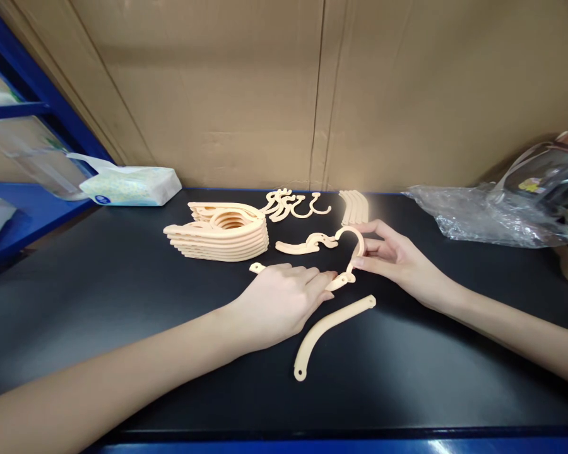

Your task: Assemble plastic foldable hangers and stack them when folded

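Note:
Cream plastic hanger parts are spread over the black table. My left hand (281,302) is closed over a hanger arm (337,284), pressing it near the tabletop; its far end sticks out left of the knuckles and most of it is hidden. Between thumb and fingers, my right hand (397,258) pinches a curved hanger hook (360,238), whose lower end meets the right end of that arm. Whether the two are locked together I cannot tell. In front of my hands lies a loose curved strip (329,325) with a hole at each end. Behind them rests another hanger arm piece (303,246).
A stack of folded hangers (218,243) stands at left. Several loose hooks (307,205) and a group of curved strips (353,207) lie at the back. A tissue pack (132,186) sits far left, crumpled clear plastic (483,214) far right. Cardboard (208,94) walls the back.

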Demonstrator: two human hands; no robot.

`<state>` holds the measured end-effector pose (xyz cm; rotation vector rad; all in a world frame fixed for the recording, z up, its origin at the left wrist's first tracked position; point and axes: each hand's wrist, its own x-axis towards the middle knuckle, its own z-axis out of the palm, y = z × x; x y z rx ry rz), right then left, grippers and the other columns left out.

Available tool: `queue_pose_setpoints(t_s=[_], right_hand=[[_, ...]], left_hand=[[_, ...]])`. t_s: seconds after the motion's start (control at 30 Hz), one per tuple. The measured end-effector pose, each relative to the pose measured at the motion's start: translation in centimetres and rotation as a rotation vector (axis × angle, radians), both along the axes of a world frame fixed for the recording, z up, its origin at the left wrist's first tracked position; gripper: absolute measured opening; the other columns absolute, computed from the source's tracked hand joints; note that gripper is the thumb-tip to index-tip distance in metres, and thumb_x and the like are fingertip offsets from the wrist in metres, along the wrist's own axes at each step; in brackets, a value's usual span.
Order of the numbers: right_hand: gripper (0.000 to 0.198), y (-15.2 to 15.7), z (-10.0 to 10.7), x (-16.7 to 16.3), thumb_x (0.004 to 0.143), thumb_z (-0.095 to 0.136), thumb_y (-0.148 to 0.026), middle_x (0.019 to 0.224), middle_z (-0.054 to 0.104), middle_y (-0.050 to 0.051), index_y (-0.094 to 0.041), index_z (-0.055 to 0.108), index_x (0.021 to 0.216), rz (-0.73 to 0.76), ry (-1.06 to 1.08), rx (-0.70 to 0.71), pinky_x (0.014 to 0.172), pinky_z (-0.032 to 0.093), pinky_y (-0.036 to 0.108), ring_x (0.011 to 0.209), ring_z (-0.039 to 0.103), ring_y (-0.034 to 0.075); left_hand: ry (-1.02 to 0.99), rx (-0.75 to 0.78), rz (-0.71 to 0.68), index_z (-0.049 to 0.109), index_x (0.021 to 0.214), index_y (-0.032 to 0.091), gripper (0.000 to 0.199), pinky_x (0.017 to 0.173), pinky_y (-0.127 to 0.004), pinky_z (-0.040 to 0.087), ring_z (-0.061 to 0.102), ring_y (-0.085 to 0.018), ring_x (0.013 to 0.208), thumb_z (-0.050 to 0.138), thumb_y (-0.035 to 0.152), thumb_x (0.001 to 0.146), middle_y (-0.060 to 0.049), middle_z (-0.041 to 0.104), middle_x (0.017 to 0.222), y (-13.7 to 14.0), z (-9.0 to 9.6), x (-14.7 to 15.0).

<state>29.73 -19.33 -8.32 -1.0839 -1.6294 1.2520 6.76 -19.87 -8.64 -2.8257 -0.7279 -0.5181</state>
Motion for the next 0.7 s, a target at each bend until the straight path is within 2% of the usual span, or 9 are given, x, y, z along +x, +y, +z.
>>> queue_pose_setpoints(t_s=[0.37,0.7], right_hand=[[0.038,-0.16,0.22,-0.23,0.085,0.063,-0.032,0.086,0.064,-0.001,-0.025,0.045,0.117,0.006,-0.062,0.018,0.092,0.048,0.041,0.086,0.063,0.017],[0.042,-0.21,0.35,-0.17,0.083,0.065,-0.031,0.089,0.065,0.0,-0.026,0.044,0.12,0.033,-0.031,-0.012,0.094,0.046,0.043,0.09,0.063,0.018]], left_hand=[[0.013,-0.018,0.028,0.057,0.11,0.013,0.022,0.056,-0.028,0.043,0.066,-0.017,0.067,0.041,0.024,0.099,0.0,0.068,0.079,-0.14,0.07,0.06],[0.069,-0.052,0.05,0.056,0.106,0.014,0.021,0.053,-0.027,0.04,0.063,-0.016,0.064,0.039,0.023,0.099,0.0,0.065,0.075,-0.31,0.32,0.04]])
